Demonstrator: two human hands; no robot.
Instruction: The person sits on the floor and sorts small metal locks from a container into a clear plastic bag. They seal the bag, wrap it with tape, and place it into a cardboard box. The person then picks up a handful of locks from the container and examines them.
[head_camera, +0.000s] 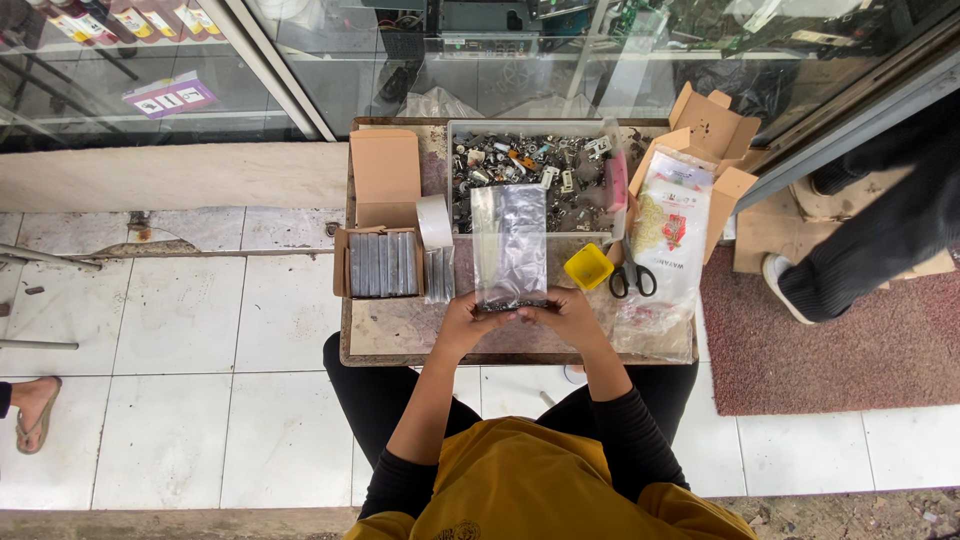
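Your left hand (462, 325) and right hand (568, 313) each pinch bottom edge of clear plastic bag (510, 243); bag lies flat on bench (400, 330); yellow cup (588, 266), scissors (632, 279) just right.

A clear plastic bag (509, 245) lies flat on the small brown table (400, 330), long and thin, shiny and see-through. Its near end is pinched between the left hand (462, 322) and the right hand (568, 316), and a dark row of small things, too small to tell, sits inside at that end. The far end of the bag reaches up over the edge of the clear tray (530, 135) full of little metal parts.
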